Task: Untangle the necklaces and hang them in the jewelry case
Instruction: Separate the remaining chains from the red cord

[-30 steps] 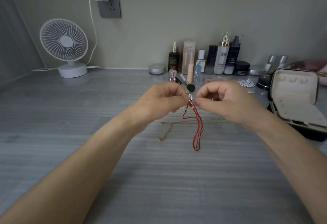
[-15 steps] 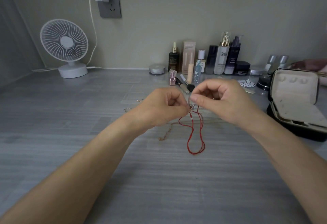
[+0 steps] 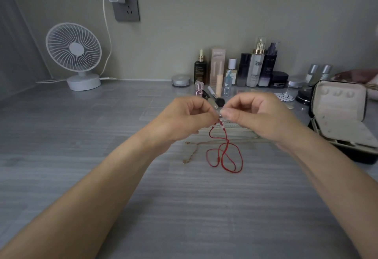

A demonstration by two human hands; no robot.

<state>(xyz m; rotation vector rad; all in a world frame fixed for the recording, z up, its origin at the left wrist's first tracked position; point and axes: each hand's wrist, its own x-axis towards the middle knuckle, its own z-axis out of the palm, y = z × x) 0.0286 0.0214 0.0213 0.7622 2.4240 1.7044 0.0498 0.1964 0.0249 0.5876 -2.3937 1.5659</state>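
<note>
A red cord necklace [image 3: 225, 152] hangs from both hands, its loops spread on the grey table. My left hand [image 3: 184, 119] and my right hand [image 3: 259, 117] meet above the table and each pinches the top of the cord at a small silver piece. A thin gold chain [image 3: 191, 154] lies on the table under and behind the cord. The open jewelry case [image 3: 339, 115], black outside with beige lining, stands at the right with its lid upright.
Cosmetic bottles and boxes [image 3: 241, 70] line the back wall, with a makeup brush [image 3: 214, 99] and a small pink bottle [image 3: 198, 90] just behind my hands. A white desk fan [image 3: 74, 54] stands at the back left, its cable running to a wall socket [image 3: 126, 4].
The red cord has dropped lower and its loops have spread out on the table. My hands stay pinched together at its top, shifted slightly.
</note>
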